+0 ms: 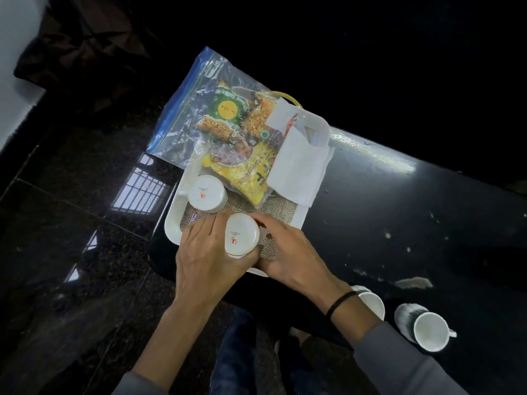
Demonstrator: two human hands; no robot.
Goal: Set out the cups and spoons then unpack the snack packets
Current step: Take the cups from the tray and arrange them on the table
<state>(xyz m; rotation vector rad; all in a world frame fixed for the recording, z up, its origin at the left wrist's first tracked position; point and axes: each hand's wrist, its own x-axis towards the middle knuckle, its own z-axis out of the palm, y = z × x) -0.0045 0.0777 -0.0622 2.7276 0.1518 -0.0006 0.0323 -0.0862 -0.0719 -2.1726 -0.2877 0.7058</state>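
Observation:
A white tray sits at the left end of a black table. On its burlap mat stand two upside-down white cups: one at the tray's left, one nearer me. My left hand wraps that nearer cup from the left. My right hand touches it from the right, fingers down on the mat. A clear zip bag with snack packets lies across the tray's far end, with a yellow packet and white napkins beside it. Two upright cups stand on the table by my right forearm.
The black table top stretches to the right, glossy with some white specks and a smear. The dark speckled floor lies to the left and below. My knees show under the table's near edge.

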